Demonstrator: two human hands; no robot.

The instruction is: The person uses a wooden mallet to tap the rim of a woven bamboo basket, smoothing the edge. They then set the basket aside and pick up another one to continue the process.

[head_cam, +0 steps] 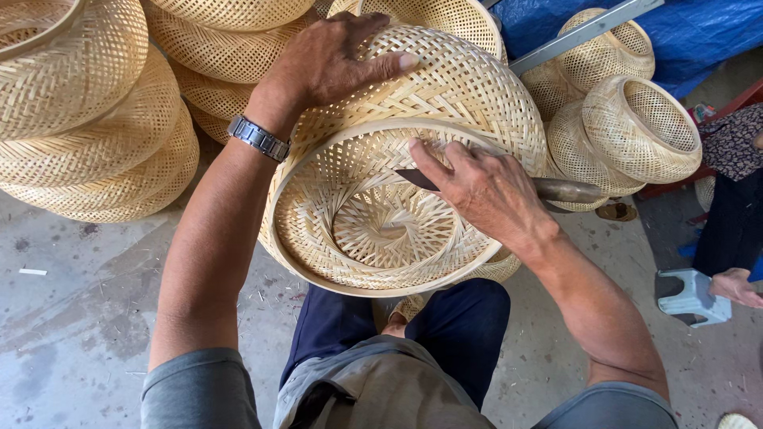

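— Right, where's the round, dome-shaped woven bamboo basket [413,175]?
— Tipped on its side over the lap in dark blue trousers [445,326], open mouth facing up toward the camera, spiral weave showing inside.
— And the left hand [326,63]?
— Spread flat across the top of that basket's outer wall, fingers loose, pressing rather than clenched. Steel-link wristwatch [258,137] just below it.
— Right hand [477,187]?
— At the basket's rim, grip clenched around a dark-bladed knife with a worn metal-grey handle [548,189]; blade tip pointing into the basket's mouth, just under the rim.
— Around it?
— Stacks of similar pale woven baskets [95,119] left of the held basket, more of them [636,127] to its right against a blue tarp [699,32]. Further right, another person's hand [735,286] on a small grey plastic stool [691,298]. Grey concrete floor [71,294] beneath.
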